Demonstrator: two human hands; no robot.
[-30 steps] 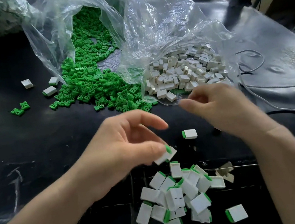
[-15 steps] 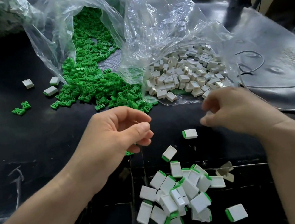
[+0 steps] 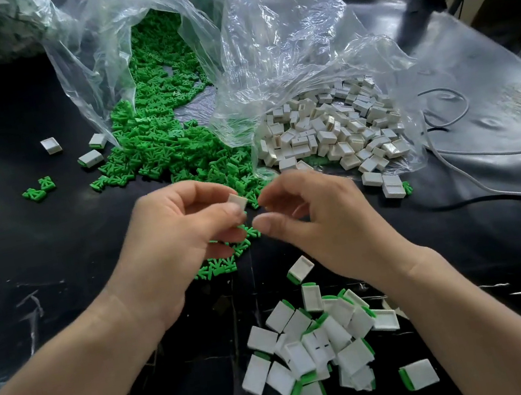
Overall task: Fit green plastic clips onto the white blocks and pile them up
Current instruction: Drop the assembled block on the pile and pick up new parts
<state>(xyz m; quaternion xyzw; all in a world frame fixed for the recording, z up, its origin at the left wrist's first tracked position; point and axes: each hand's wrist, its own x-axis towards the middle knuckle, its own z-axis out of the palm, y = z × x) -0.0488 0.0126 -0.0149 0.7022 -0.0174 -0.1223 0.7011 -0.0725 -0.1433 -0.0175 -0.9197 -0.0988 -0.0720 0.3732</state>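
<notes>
Since half a second ago the two hands have closed in on each other over the middle of the black tabletop (image 3: 36, 257). The left hand (image 3: 170, 248) now shows a small white rectangular plastic block (image 3: 238, 200) that was not visible in it then. A little scatter of loose green plastic clips (image 3: 219, 267) has also appeared under that hand's near side.

From my remote seat, I see the left thumb and forefinger pinching the block by one corner, raised above the table. The right hand (image 3: 326, 224) sits just to its right, fingers curled, thumb and forefinger tips close together. I cannot tell whether they grip a clip.

My worries:
- That corner pinch looks light. I judge a sideways push from the right hand could twist the block out and drop it.
- If it drops towards me, it could land unfitted among the near heap of finished white blocks with green ends (image 3: 323, 343).
- A clip pressed in crooked might jam or spring away into the spilled mound of green clips at the clear bag's mouth (image 3: 167, 151), on the far side.
- The left palm hovers over the loose clips, so a small shift could sweep them outward.
- The right forearm crosses close beside the finished heap and could knock it flat.
</notes>
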